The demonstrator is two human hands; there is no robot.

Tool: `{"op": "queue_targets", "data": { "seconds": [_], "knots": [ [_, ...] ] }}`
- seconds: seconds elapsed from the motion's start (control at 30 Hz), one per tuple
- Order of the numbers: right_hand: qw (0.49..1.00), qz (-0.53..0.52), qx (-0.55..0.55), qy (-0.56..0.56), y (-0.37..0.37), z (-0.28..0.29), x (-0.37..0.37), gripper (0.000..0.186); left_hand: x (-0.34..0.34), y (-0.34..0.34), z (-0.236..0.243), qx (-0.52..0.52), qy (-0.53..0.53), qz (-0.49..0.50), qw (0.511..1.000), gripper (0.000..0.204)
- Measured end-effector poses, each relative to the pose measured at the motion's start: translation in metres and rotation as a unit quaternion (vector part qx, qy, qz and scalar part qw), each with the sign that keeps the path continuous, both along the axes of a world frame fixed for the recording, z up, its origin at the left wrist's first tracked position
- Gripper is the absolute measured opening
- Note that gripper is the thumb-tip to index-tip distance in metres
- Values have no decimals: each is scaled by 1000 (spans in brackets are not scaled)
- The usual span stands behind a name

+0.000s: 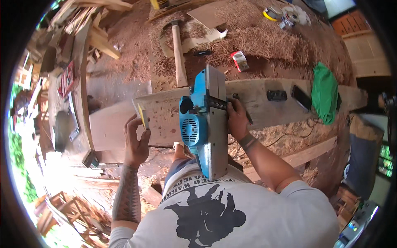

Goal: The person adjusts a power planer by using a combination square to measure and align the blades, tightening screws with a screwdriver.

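A blue electric planer [194,128] is tipped on its side in front of my body, its long grey sole facing right. My right hand [237,120] is closed at the planer's sole, fingers against the dark cutter slot. A dark thin rod [248,115] shows beside that hand; whether it is held or lies behind I cannot tell. To the planer's left, my left hand [137,138] pinches a small flat yellow-and-grey piece [143,117] between thumb and fingers, apart from the planer. Its exact kind is not clear.
A long wooden board [161,113] lies crosswise beneath. On its right are a black battery-like block [276,95], a phone [301,97] and a green bag [324,94]. Beyond it are a hammer [178,53], a red-and-white packet [240,61] and wood shavings [277,41]. Lumber [103,41] is piled far left.
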State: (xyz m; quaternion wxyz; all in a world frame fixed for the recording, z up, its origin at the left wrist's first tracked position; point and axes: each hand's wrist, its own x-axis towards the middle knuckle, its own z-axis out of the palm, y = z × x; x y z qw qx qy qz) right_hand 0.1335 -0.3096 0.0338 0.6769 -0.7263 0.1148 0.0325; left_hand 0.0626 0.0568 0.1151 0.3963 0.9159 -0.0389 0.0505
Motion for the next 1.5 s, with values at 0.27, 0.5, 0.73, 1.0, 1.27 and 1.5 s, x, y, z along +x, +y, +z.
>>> {"op": "queue_targets", "data": {
  "seconds": [0.27, 0.5, 0.73, 1.0, 1.27, 1.5],
  "knots": [
    [996, 64, -54, 19, -30, -10, 8, 39, 65, -29, 66, -56, -35, -51, 996, 36],
    [950, 43, -88, -295, -3, 98, 17, 83, 140, -175, 164, -145, -115, -376, 908, 47],
    [920, 8, -159, -358, -54, 102, 27, 67, 117, -271, 160, -84, -81, -444, 888, 47],
    [979, -34, 38, -199, -65, 92, -2, 20, 222, -241, 111, 46, -64, -412, 908, 38],
    [937, -160, 308, -38, -72, 98, -57, 14, 268, -211, 42, 364, 172, -474, 783, 80],
    [931, -185, 294, -111, -31, 136, -48, 39, 279, -208, 42, 436, 156, -529, 711, 91]
  ]
}}
